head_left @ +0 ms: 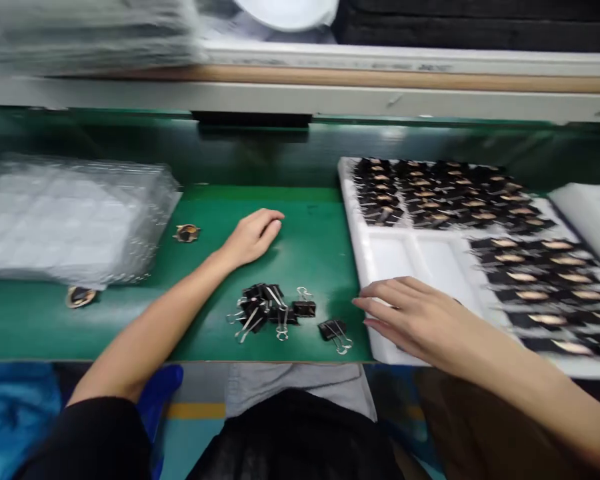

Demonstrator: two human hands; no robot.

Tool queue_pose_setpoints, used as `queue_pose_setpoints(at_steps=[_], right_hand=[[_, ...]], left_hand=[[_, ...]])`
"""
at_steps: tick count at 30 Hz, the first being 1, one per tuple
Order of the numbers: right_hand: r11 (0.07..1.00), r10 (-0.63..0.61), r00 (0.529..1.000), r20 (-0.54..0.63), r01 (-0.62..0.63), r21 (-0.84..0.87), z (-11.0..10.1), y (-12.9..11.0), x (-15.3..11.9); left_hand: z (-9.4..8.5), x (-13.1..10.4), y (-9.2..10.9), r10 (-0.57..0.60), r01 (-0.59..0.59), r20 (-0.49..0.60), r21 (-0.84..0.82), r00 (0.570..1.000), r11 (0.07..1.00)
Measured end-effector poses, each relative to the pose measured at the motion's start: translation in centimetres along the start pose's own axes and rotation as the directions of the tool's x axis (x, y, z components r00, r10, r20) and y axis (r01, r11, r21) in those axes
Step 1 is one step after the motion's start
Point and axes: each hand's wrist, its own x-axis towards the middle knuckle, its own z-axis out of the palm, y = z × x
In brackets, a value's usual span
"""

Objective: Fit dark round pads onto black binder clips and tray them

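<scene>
My left hand (pixel 254 237) rests on the green tabletop, index finger and thumb slightly apart, nothing visible in it; its other fingers are partly hidden. Over the near left edge of a white tray (pixel 359 257), my right hand (pixel 411 321) is open with its fingers stretched to the left, and nothing shows in it. Between the hands lies a small pile of black binder clips (pixel 260 308) with silver wire handles. A single binder clip (pixel 334 331) lies apart, nearest my right fingertips. Rows of black pieces with beige middles (pixel 517 277) fill much of the tray.
Stacked clear plastic trays (pixel 75 220) stand at the left. Two small round brown-and-black parts, one above (pixel 187 233) and one below (pixel 80 296), lie beside the stack. A second white tray (pixel 593 213) is at the far right. A shelf (pixel 300 99) crosses the back.
</scene>
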Motion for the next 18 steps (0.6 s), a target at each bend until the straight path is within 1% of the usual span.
queue_pose_setpoints(at_steps=[1, 2, 3, 4, 5, 6, 7, 8, 10, 11, 12, 13, 14, 16, 18], right_hand=[[0.999, -0.049, 0.999, 0.001, 0.049, 0.007, 0.8, -0.1, 1.7], [0.996, -0.088, 0.996, 0.012, 0.087, 0.021, 1.5, -0.1, 3.2], [0.992, -0.115, 0.993, 0.031, 0.113, 0.048, 2.0, -0.2, 4.6], [0.989, -0.124, 0.991, 0.047, 0.120, 0.090, 2.5, -0.2, 5.7], [0.983, -0.129, 0.989, 0.067, 0.118, 0.140, 2.8, -0.3, 6.8], [0.974, -0.134, 0.987, 0.091, 0.115, 0.193, 3.1, -0.4, 7.6], [0.963, -0.143, 0.982, 0.120, 0.110, 0.248, 3.2, -0.4, 8.4], [0.949, -0.153, 0.976, 0.154, 0.101, 0.300, 3.3, -0.4, 9.0], [0.923, -0.151, 0.966, 0.210, 0.062, 0.380, 3.3, -0.2, 9.9], [0.916, -0.121, 0.967, 0.225, 0.022, 0.399, 3.2, 0.2, 10.3], [0.913, -0.064, 0.972, 0.226, -0.034, 0.406, 3.2, 0.6, 10.7], [0.910, 0.016, 0.977, 0.213, -0.103, 0.402, 3.2, 1.1, 11.0], [0.902, 0.110, 0.975, 0.193, -0.179, 0.392, 3.2, 1.7, 11.4], [0.873, 0.273, 0.947, 0.168, -0.317, 0.370, 3.4, 2.6, 12.1], [0.855, 0.350, 0.922, 0.167, -0.387, 0.346, 3.6, 3.1, 12.5]], left_hand=[[-0.6, -0.2, 0.1, 0.029, -0.028, -0.007, 0.112, 1.000, 0.993], [-1.4, -0.4, 0.2, 0.036, -0.033, -0.011, 0.233, 0.999, 0.972], [-2.3, -0.6, 0.3, 0.010, -0.003, -0.019, 0.350, 1.000, 0.937], [-3.3, -0.9, 0.4, -0.050, 0.062, -0.037, 0.452, 0.998, 0.890], [-4.2, -1.4, 0.4, -0.136, 0.148, -0.063, 0.533, 0.989, 0.833], [-5.2, -1.9, 0.4, -0.234, 0.241, -0.089, 0.591, 0.968, 0.770], [-6.0, -2.4, 0.2, -0.332, 0.318, -0.102, 0.633, 0.938, 0.706], [-6.8, -3.0, -0.1, -0.418, 0.371, -0.096, 0.663, 0.903, 0.650], [-7.9, -4.2, -1.1, -0.544, 0.417, -0.047, 0.697, 0.838, 0.583], [-8.2, -4.6, -1.8, -0.583, 0.425, -0.016, 0.702, 0.812, 0.572], [-8.4, -5.0, -2.4, -0.610, 0.429, 0.013, 0.699, 0.793, 0.573], [-8.4, -5.2, -3.0, -0.621, 0.427, 0.041, 0.690, 0.783, 0.584], [-8.3, -5.4, -3.4, -0.615, 0.421, 0.059, 0.678, 0.786, 0.603], [-7.7, -5.3, -3.6, -0.569, 0.399, 0.068, 0.644, 0.819, 0.652], [-6.4, -4.8, -2.8, -0.501, 0.375, 0.042, 0.609, 0.865, 0.699]])
